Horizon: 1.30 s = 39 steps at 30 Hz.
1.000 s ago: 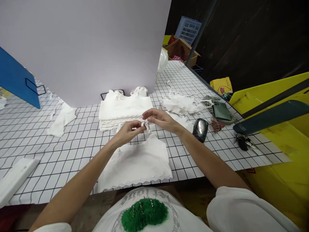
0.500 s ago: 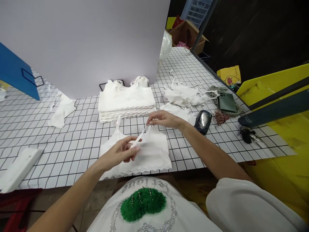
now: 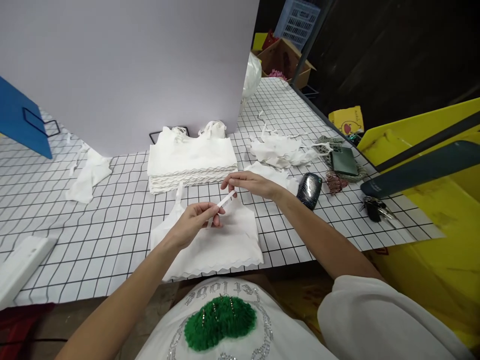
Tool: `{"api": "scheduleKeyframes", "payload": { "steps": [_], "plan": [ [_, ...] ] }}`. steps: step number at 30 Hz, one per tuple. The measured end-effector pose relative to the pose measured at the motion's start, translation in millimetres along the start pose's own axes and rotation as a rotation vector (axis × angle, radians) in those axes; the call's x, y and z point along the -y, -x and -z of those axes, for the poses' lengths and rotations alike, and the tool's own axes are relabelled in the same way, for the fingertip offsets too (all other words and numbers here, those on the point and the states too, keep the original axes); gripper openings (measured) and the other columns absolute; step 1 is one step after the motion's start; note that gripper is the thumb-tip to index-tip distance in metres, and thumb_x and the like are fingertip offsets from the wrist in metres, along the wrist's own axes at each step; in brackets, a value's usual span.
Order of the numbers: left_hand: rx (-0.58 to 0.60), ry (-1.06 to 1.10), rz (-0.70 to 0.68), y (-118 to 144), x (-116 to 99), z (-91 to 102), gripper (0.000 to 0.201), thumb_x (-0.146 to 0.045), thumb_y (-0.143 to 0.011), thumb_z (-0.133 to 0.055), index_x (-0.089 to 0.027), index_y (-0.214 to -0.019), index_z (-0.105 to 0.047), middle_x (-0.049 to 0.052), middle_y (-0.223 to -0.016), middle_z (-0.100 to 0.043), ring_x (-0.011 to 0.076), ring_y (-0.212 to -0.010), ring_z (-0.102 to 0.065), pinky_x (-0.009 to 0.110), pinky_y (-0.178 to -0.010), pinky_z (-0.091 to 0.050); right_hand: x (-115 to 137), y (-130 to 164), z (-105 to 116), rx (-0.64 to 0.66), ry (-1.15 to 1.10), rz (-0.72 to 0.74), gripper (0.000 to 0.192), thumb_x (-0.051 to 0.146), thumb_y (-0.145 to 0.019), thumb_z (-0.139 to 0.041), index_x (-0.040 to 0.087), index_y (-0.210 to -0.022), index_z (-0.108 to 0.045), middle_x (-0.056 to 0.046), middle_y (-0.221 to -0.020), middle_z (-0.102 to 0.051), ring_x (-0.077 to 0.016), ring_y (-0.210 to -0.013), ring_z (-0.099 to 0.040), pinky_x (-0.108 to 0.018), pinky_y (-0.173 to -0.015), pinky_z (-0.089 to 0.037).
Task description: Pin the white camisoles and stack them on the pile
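Since half a second ago the left hand [image 3: 197,220] has risen nearer the right hand [image 3: 249,184], so the white strap [image 3: 221,204] spans a shorter gap. Both hands pinch it — thumb and fingertips closed on either end. Its long axis slants from near-left to far-right, above the white top [image 3: 225,245] lying flat at the worktop [image 3: 112,225] edge.

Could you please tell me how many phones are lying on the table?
2: a green phone at the table's right edge, and a dark phone nearer the right hand. Others may be hidden under cloth.
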State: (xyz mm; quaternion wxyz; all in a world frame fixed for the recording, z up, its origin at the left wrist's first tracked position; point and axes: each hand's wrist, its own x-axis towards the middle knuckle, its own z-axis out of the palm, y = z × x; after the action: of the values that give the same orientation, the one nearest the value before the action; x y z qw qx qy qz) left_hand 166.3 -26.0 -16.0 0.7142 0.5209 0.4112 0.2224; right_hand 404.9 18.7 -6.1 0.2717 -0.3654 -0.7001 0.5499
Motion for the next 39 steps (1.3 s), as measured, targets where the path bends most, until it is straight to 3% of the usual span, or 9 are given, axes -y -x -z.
{"api": "scheduleKeyframes", "payload": {
  "steps": [8, 16, 19, 23, 25, 28, 31, 34, 39],
  "plan": [
    [0.054, 0.056, 0.155, 30.9, -4.5, 2.2, 0.041, -0.055, -0.082, -0.075, -0.015, -0.092, -0.075, 0.003, -0.069, -0.066, 0.0153, -0.064, -0.066, 0.028, -0.065, -0.052, -21.4, 1.1, 4.0, 0.006, 0.023, -0.002, 0.024, 0.036, -0.093, -0.06, 0.017, -0.104, -0.071, -0.005, -0.097, -0.067, -0.0132, -0.083, -0.055, -0.027, -0.075, -0.046],
    [-0.034, 0.085, 0.263, 62.7, 7.6, 20.8, 0.036, -0.05, -0.076, -0.081, -0.015, -0.077, -0.074, 0.002, -0.072, -0.067, 0.0087, -0.052, -0.057, 0.028, -0.062, -0.055, -44.9, 3.6, 7.3, -0.197, 0.014, -0.003, 0.022, 0.036, -0.087, -0.062, 0.017, -0.093, -0.071, -0.006, -0.098, -0.069, -0.0162, -0.083, -0.059, -0.03, -0.072, -0.049],
    [-0.084, 0.089, 0.288, 70.3, 13.4, 26.4, 0.033, -0.047, -0.074, -0.083, -0.015, -0.079, -0.075, 0.002, -0.07, -0.068, 0.0092, -0.052, -0.058, 0.026, -0.059, -0.054, -53.2, 4.6, 4.0, -0.27, 0.118, -0.02, 0.02, 0.035, -0.086, -0.062, 0.018, -0.088, -0.071, -0.007, -0.093, -0.069, -0.0185, -0.082, -0.059, -0.035, -0.077, -0.05],
    [-0.119, 0.047, 0.219, 68.4, 16.8, 22.8, 0.033, -0.047, -0.075, -0.082, -0.015, -0.076, -0.076, 0.002, -0.064, -0.067, 0.0077, -0.049, -0.053, 0.023, -0.053, -0.048, -39.1, 4.6, -25.5, -0.293, 0.284, 0.107, 0.015, 0.033, -0.087, -0.067, 0.021, -0.089, -0.075, -0.009, -0.102, -0.071, -0.0258, -0.106, -0.061, -0.048, -0.1, -0.045],
    [-0.083, 0.027, 0.155, 63.8, 14.9, 17.6, 0.032, -0.047, -0.077, -0.08, -0.015, -0.081, -0.078, 0.002, -0.066, -0.067, 0.0085, -0.053, -0.054, 0.024, -0.056, -0.049, -23.1, 4.8, -48.4, -0.127, 0.194, 0.161, 0.019, 0.036, -0.089, -0.067, 0.024, -0.101, -0.076, -0.008, -0.115, -0.071, -0.0251, -0.117, -0.06, -0.047, -0.106, -0.043],
    [-0.04, 0.033, 0.11, 57.3, 10.4, 12.0, 0.034, -0.046, -0.078, -0.08, -0.015, -0.09, -0.078, 0.005, -0.075, -0.072, 0.0118, -0.06, -0.061, 0.028, -0.063, -0.054, -2.9, 6.5, -76.0, 0.072, 0.041, 0.152, 0.022, 0.036, -0.091, -0.067, 0.023, -0.105, -0.076, -0.006, -0.103, -0.075, -0.0203, -0.098, -0.068, -0.037, -0.09, -0.053],
    [-0.098, 0.042, 0.118, 52.9, 7.8, 11.0, 0.034, -0.045, -0.073, -0.084, -0.014, -0.083, -0.077, 0.005, -0.072, -0.072, 0.0132, -0.057, -0.063, 0.03, -0.061, -0.055, 4.7, 10.9, -86.1, 0.015, 0.016, 0.122, 0.018, 0.034, -0.091, -0.067, 0.018, -0.089, -0.076, -0.004, -0.081, -0.074, -0.0162, -0.076, -0.067, -0.03, -0.073, -0.052],
    [-0.127, 0.024, 0.078, 48.0, 7.4, 10.0, 0.033, -0.046, -0.074, -0.082, -0.014, -0.078, -0.075, 0.004, -0.069, -0.07, 0.0127, -0.056, -0.061, 0.03, -0.062, -0.055, 4.1, 16.2, -86.2, -0.026, -0.024, 0.086, 0.019, 0.037, -0.088, -0.07, 0.018, -0.087, -0.075, -0.004, -0.083, -0.074, -0.0167, -0.079, -0.067, -0.031, -0.075, -0.052],
    [-0.196, -0.241, -0.118, 28.4, 19.9, 6.4, 0.029, -0.045, -0.087, -0.068, -0.017, -0.093, -0.074, 0.007, -0.088, -0.072, 0.0199, -0.081, -0.066, 0.037, -0.079, -0.055, 1.3, 23.5, -66.8, -0.245, -0.046, 0.028, 0.022, 0.04, -0.084, -0.074, 0.019, -0.08, -0.073, -0.004, -0.078, -0.072, -0.0169, -0.074, -0.066, -0.033, -0.071, -0.056]
  ]
}}
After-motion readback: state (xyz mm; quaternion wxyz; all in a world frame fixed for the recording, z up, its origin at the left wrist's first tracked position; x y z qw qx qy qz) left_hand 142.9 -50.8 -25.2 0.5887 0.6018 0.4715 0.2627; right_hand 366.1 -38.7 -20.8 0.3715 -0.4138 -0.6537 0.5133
